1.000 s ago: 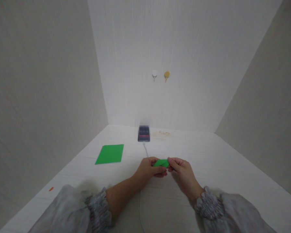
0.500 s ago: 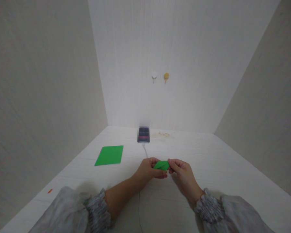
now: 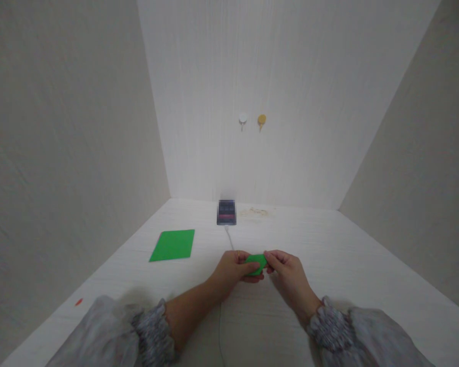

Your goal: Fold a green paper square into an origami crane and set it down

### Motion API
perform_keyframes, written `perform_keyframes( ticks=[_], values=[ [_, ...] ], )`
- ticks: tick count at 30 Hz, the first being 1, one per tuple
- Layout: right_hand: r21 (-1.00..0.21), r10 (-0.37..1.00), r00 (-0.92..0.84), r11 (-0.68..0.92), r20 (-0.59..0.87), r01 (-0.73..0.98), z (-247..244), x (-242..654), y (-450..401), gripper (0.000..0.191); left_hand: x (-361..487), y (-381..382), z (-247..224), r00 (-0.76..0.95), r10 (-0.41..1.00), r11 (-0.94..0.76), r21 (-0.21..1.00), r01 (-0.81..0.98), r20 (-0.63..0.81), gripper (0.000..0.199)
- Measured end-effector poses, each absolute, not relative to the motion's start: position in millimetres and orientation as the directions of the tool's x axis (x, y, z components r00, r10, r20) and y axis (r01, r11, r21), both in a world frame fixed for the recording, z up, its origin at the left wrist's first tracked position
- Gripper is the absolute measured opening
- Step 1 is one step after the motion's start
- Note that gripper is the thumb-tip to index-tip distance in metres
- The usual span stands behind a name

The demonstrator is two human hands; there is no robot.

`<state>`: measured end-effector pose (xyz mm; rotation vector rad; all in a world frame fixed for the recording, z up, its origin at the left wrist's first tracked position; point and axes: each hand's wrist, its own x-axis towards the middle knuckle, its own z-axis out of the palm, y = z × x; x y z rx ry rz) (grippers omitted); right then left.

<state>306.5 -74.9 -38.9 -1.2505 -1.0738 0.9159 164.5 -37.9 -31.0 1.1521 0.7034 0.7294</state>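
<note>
A small piece of folded green paper (image 3: 257, 259) is held between both hands above the white table. My left hand (image 3: 235, 269) is closed around its left side, the thumb lying across the top and the fingers underneath. With thumb and fingertips, my right hand (image 3: 285, 265) pinches the paper's right corner. Part of the paper is hidden behind the left thumb. Flat on the table to the left lies a green paper square (image 3: 173, 245), which neither hand touches.
A phone-like device (image 3: 226, 212) with a blurred screen stands at the back wall. Its white cable (image 3: 229, 237) runs toward me beneath my left hand. Two hooks, one white (image 3: 243, 119) and one yellow (image 3: 261, 120), are on the wall. A small orange scrap (image 3: 78, 302) lies at left.
My left thumb has moved up onto the folded green paper and now presses on its face. The paper's visible outline has changed. The right hand keeps its pinch, almost unmoved.
</note>
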Motion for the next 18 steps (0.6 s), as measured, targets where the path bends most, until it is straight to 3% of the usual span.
perform_keyframes(
  ticks=[6,11,18],
  values=[
    [-0.989,0.947,0.301,0.132,0.107,-0.061,-36,309,-75,0.026,163,-38,-32,0.618,0.78,0.249,0.954,-0.166,-0.096,0.029],
    [-0.984,0.875,0.479,0.137,0.068,-0.112,-34,325,-68,0.024,156,-33,-39,0.608,0.787,0.245,0.957,-0.158,-0.101,0.029],
    [-0.998,0.985,0.166,0.049,0.041,-0.047,-43,309,-73,0.028,159,-36,-40,0.629,0.769,0.218,0.971,-0.096,-0.11,0.028]
  ],
)
